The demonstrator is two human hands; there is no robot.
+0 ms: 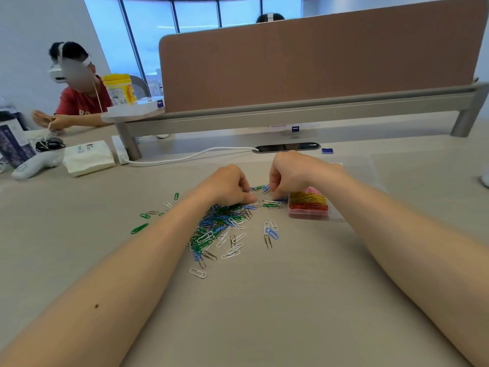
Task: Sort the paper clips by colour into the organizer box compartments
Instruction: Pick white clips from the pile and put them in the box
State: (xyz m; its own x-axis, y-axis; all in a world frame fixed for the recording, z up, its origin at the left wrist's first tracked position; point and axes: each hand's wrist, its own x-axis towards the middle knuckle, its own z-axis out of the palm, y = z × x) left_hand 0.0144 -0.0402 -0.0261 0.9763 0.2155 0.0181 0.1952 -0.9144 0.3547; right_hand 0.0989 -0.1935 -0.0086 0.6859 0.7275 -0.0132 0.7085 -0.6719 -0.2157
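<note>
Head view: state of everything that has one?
Organizer box, open; red, yellow, pink clips inside.
Clip pile, loose on table; green, blue, white mixed.
Left hand, fingers curled at pile's far edge; grip unclear.
Right hand, fingers curled over clips beside box; grip unclear.

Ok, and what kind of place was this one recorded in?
Probably a shared open-plan office: a long desk with a brown privacy divider along its back, tall windows beyond it, and another person seated at the next spot.
</note>
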